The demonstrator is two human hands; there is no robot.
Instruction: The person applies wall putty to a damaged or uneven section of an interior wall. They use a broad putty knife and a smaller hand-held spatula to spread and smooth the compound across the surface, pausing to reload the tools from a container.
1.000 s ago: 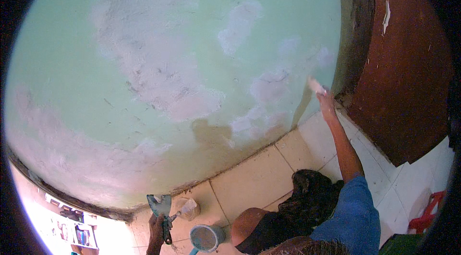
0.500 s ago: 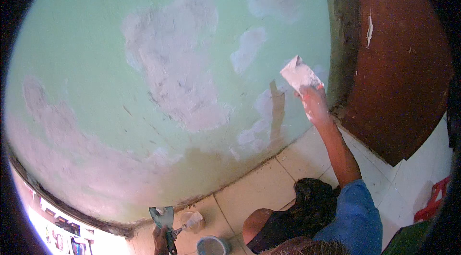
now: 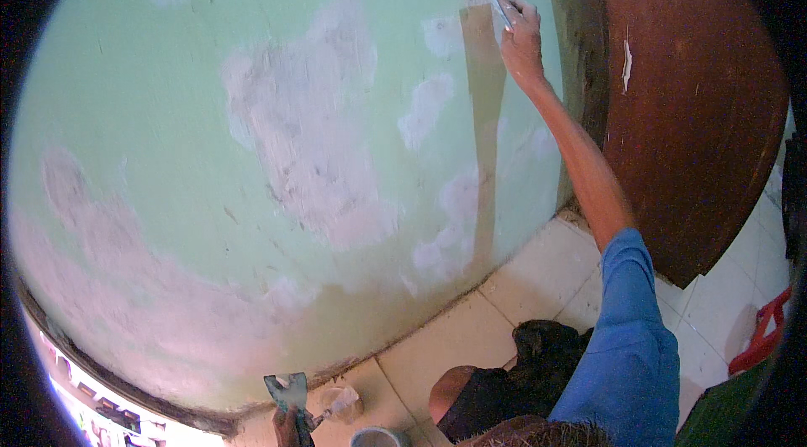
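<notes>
Up on the green wall point(image 3: 193, 195), near its right side, my right hand point(image 3: 523, 43) is closed around a flat scraper point(image 3: 498, 5). Its blade appears nearly edge-on and meets the wall beside a pale grey-white putty patch; how the fingers wrap it is partly hidden. Low at the left, my left hand point(image 3: 287, 428) grips a wide putty knife point(image 3: 287, 390). A dab of pale putty sits on its blade, which points upward. Next to that hand stands a small clear tub point(image 3: 345, 403) with a whitish tool in it.
A grey round bucket point(image 3: 378, 437) stands at the lower edge. Pale floor tiles point(image 3: 445, 338) run along the wall's foot. A brown door panel point(image 3: 689, 111) rises at the right, with a red plastic object point(image 3: 761, 333) below it. Bright cluttered shelving point(image 3: 109, 413) shows at lower left.
My right hand has moved up the wall with the scraper, whose putty-covered face has turned edge-on. The left hand still holds the putty knife low, and the view has shifted slightly.
</notes>
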